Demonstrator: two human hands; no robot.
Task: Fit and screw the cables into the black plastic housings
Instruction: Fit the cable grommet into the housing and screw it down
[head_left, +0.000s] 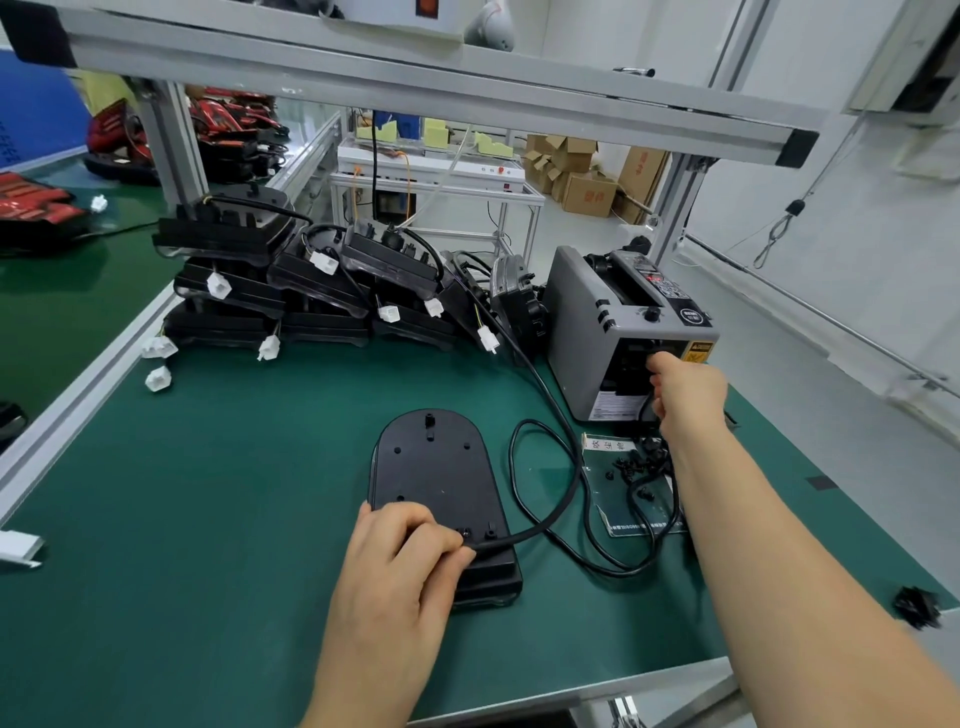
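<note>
A black plastic housing (436, 467) lies flat on the green mat in front of me. My left hand (400, 551) rests on its near end and pinches the black cable (545, 452) against the housing by two small clips. The cable loops to the right and runs back toward the pile. My right hand (685, 389) reaches to the mouth of the grey tape dispenser (597, 312), fingers curled at the outlet; whether it holds tape is hidden. Small black screws (636, 465) lie on a clear bag under my right forearm.
A pile of finished black housings with white connectors (291, 280) stands at the back of the mat. An aluminium frame post (171, 145) rises at back left. A small black part (917, 605) sits at the right edge. Red and black items lie on the far left bench.
</note>
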